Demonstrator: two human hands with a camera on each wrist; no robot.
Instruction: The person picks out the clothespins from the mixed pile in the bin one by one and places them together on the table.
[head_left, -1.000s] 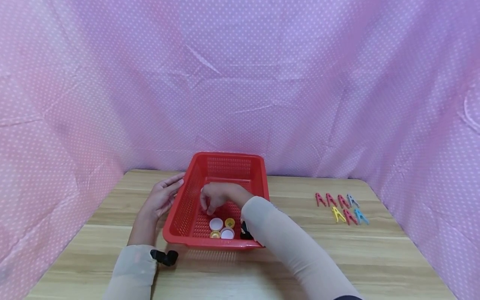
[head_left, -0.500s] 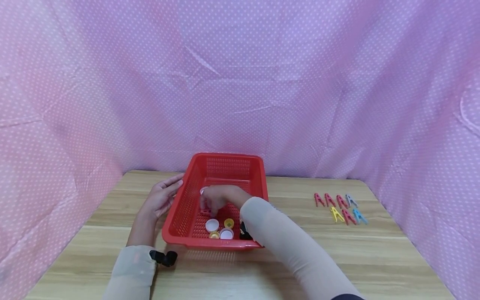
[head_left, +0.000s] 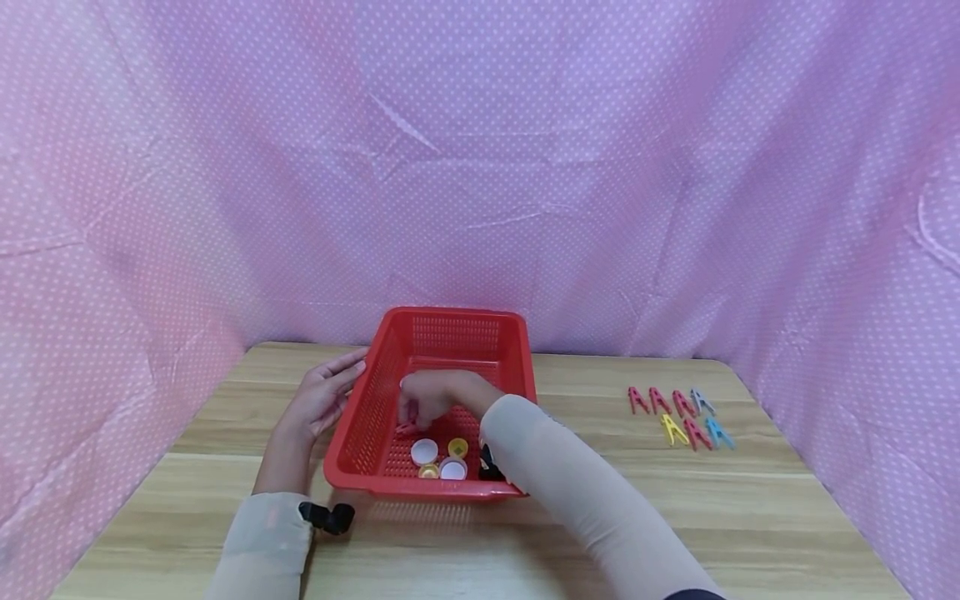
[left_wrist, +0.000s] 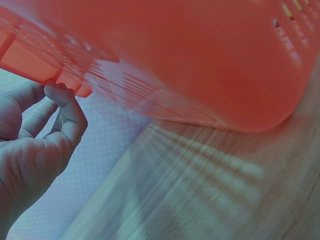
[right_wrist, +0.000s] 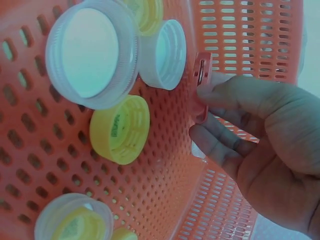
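A red plastic basket (head_left: 352,481) stands on the table in the head view. My left hand (head_left: 322,402) pinches its left rim; in the left wrist view the thumb and a finger meet at the rim edge. Inside the basket, my right hand (head_left: 433,396) pinches a red clothespin (right_wrist: 201,75) between thumb and fingers, close to the perforated bottom. Nearer the basket's front lie white caps (head_left: 424,452) and yellow caps (head_left: 458,447). The right wrist view shows a large white cap (right_wrist: 90,52) and a yellow cap (right_wrist: 120,130) beside the hand.
On the right side of the wooden table (head_left: 750,517) lie several clothespins in two rows: red clothespins (head_left: 660,400), a yellow clothespin (head_left: 674,430) and a blue clothespin (head_left: 719,432) among them. A pink dotted curtain (head_left: 480,167) hangs behind the table.
My right hand has dipped slightly within the basket, and a red clothespin now shows at its fingers. One white cap has shifted a little left. The left hand stays on the rim.
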